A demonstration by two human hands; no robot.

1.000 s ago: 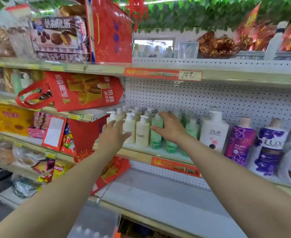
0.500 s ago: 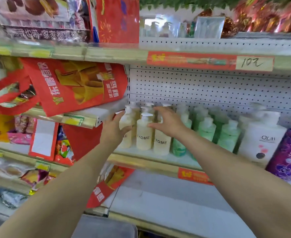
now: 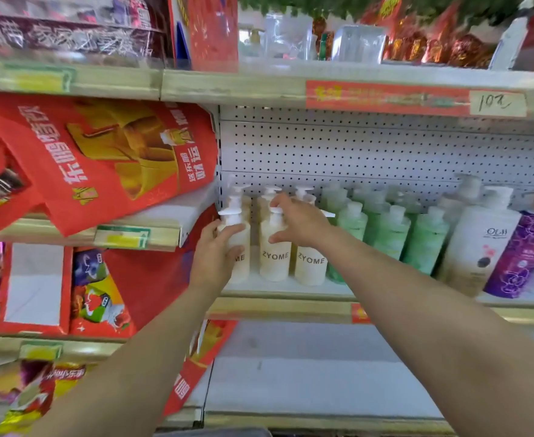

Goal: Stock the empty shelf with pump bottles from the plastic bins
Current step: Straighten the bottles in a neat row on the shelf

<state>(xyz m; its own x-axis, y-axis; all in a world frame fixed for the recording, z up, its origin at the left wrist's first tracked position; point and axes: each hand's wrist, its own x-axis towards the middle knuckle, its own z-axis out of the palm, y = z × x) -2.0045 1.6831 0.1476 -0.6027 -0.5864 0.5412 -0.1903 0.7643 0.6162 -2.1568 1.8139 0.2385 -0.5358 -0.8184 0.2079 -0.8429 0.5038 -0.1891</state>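
Several cream ZYOME pump bottles [image 3: 275,257] stand in rows at the left end of the middle shelf [image 3: 284,291]. My left hand [image 3: 215,257] wraps around the leftmost front cream bottle [image 3: 238,244]. My right hand [image 3: 300,220] rests with fingers spread on the pump tops and shoulders of the middle and right front cream bottles [image 3: 311,266]. Green pump bottles [image 3: 391,231] stand in rows just right of them. The shelf below [image 3: 306,380] shows a bare white surface.
A white Olay bottle [image 3: 479,244] and purple bottles [image 3: 517,253] stand further right. A red gift bag [image 3: 101,159] hangs over the neighbouring shelf on the left, close to my left hand. A price strip [image 3: 416,97] runs along the shelf above.
The view has moved closer and shifted left. My left hand has closed around the leftmost cream bottle, and my right hand has slid from the green bottles onto the cream bottles' tops.
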